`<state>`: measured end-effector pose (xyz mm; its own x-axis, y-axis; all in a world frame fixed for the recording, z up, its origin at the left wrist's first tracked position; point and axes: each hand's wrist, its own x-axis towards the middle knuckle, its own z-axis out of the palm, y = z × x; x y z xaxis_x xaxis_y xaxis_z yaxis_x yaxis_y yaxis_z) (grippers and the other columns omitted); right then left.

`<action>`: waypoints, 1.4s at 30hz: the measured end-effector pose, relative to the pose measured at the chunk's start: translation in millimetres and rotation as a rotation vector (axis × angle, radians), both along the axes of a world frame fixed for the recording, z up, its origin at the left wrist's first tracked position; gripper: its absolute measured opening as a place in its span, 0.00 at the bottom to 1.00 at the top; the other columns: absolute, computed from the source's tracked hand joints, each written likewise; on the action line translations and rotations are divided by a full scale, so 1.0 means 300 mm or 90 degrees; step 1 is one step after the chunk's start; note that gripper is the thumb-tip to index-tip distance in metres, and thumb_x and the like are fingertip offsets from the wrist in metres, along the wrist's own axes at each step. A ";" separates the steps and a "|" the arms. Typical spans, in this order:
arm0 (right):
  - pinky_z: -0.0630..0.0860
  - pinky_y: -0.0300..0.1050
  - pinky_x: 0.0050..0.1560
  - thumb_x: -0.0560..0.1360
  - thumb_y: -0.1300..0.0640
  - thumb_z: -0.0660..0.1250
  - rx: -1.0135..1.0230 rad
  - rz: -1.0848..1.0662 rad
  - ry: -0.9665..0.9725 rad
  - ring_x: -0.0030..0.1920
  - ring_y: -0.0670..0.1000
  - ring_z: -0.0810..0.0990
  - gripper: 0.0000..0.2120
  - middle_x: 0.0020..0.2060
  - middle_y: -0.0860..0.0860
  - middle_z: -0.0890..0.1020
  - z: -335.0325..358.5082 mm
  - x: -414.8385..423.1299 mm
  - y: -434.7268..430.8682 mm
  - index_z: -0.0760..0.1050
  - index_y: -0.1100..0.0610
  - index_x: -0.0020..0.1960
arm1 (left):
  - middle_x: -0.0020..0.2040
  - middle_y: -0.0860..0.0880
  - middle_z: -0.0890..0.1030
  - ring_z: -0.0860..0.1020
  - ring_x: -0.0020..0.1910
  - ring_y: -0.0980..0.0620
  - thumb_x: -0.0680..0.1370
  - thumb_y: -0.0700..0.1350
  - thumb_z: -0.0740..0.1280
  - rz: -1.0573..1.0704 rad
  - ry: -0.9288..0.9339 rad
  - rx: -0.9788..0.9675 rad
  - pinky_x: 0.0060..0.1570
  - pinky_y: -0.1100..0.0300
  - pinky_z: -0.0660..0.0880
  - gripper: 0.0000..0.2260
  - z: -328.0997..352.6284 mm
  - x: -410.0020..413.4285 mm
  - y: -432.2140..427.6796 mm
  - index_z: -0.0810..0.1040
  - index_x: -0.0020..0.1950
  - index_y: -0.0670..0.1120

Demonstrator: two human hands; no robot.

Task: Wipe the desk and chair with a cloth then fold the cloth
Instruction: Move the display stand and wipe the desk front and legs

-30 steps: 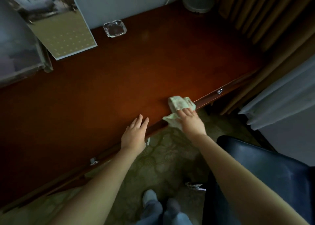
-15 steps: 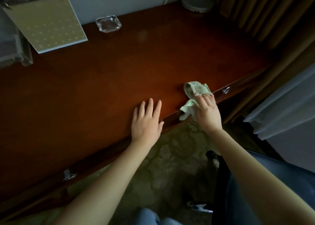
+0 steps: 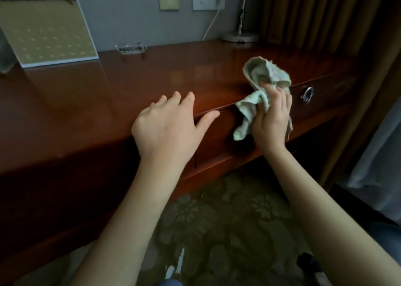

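The red-brown wooden desk [image 3: 91,103] runs across the view. My right hand [image 3: 271,121] grips a crumpled pale green cloth [image 3: 267,73] against the desk's front edge and drawer face, with part of the cloth bunched on the top and a tail hanging down the front. My left hand [image 3: 169,123] rests flat on the desk near its front edge, fingers spread, thumb along the edge. A dark edge of the chair [image 3: 368,201] shows at the right.
A glass ashtray [image 3: 130,47] and a leaning framed board [image 3: 45,32] stand at the back. A lamp base [image 3: 239,36] sits at the back right by brown curtains [image 3: 314,14]. A ring drawer pull [image 3: 307,93] is right of the cloth. Patterned carpet [image 3: 227,231] lies below.
The view has dropped lower and closer to the desk front. My right hand has brought the cloth onto the front edge and drawer face; my left hand stays flat on the desk.
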<state>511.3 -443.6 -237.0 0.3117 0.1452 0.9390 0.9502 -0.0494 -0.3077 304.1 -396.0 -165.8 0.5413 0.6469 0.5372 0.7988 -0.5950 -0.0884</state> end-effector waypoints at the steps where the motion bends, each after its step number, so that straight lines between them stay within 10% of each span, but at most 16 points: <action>1: 0.63 0.43 0.59 0.72 0.66 0.59 0.015 0.004 -0.004 0.57 0.54 0.67 0.19 0.51 0.63 0.77 -0.003 0.003 0.008 0.64 0.55 0.61 | 0.66 0.53 0.75 0.73 0.65 0.49 0.76 0.70 0.46 0.007 -0.007 0.011 0.45 0.54 0.70 0.31 0.000 0.005 0.003 0.70 0.69 0.56; 6: 0.63 0.45 0.68 0.75 0.61 0.56 0.020 0.014 0.132 0.64 0.58 0.68 0.18 0.60 0.66 0.73 -0.049 0.055 -0.008 0.69 0.66 0.62 | 0.62 0.53 0.78 0.76 0.62 0.49 0.75 0.71 0.46 0.003 -0.018 0.047 0.37 0.57 0.65 0.30 -0.016 0.010 0.003 0.74 0.66 0.57; 10: 0.54 0.26 0.63 0.82 0.59 0.54 0.061 0.020 0.407 0.71 0.52 0.64 0.20 0.70 0.56 0.68 -0.037 0.076 -0.040 0.61 0.60 0.73 | 0.55 0.54 0.82 0.80 0.56 0.51 0.75 0.70 0.44 0.008 0.011 0.071 0.37 0.59 0.72 0.31 -0.014 0.013 0.005 0.79 0.60 0.56; 14: 0.54 0.28 0.66 0.81 0.63 0.55 0.093 0.048 0.400 0.72 0.53 0.63 0.20 0.70 0.56 0.67 -0.034 0.031 -0.018 0.61 0.62 0.73 | 0.47 0.54 0.84 0.83 0.47 0.52 0.75 0.69 0.45 0.018 -0.004 0.075 0.33 0.61 0.73 0.30 -0.014 0.018 0.006 0.83 0.53 0.56; 19: 0.59 0.48 0.71 0.75 0.56 0.56 -0.028 0.158 0.200 0.68 0.56 0.67 0.24 0.65 0.60 0.72 -0.120 -0.290 0.052 0.67 0.64 0.69 | 0.68 0.54 0.73 0.72 0.67 0.50 0.78 0.64 0.38 -0.033 -0.036 0.004 0.57 0.56 0.71 0.30 -0.008 0.036 -0.001 0.69 0.71 0.58; 26: 0.66 0.30 0.54 0.80 0.41 0.50 -0.019 0.154 0.191 0.49 0.57 0.80 0.31 0.47 0.62 0.81 -0.111 -0.220 0.032 0.75 0.68 0.56 | 0.72 0.59 0.67 0.66 0.71 0.54 0.81 0.60 0.41 -0.035 -0.064 -0.043 0.61 0.56 0.68 0.23 0.006 0.026 -0.015 0.65 0.72 0.61; 30: 0.56 0.35 0.67 0.79 0.48 0.50 0.056 0.090 0.350 0.70 0.46 0.61 0.27 0.72 0.57 0.64 -0.072 -0.057 0.009 0.58 0.60 0.74 | 0.72 0.58 0.67 0.65 0.72 0.54 0.80 0.62 0.41 -0.038 -0.039 -0.031 0.59 0.56 0.70 0.25 0.002 0.030 -0.013 0.63 0.73 0.61; 37: 0.57 0.40 0.68 0.82 0.56 0.54 0.108 0.022 0.515 0.73 0.55 0.61 0.23 0.73 0.57 0.64 -0.085 0.029 0.013 0.57 0.59 0.76 | 0.73 0.58 0.66 0.64 0.73 0.53 0.80 0.62 0.41 -0.039 -0.037 -0.053 0.61 0.54 0.69 0.24 0.005 0.035 -0.018 0.62 0.73 0.62; 42: 0.50 0.49 0.74 0.78 0.53 0.56 -0.084 0.049 0.436 0.75 0.56 0.55 0.30 0.74 0.58 0.60 -0.104 -0.292 -0.016 0.52 0.58 0.77 | 0.73 0.58 0.66 0.65 0.72 0.53 0.81 0.60 0.43 -0.036 -0.055 -0.060 0.63 0.55 0.66 0.22 0.005 0.037 -0.021 0.64 0.73 0.61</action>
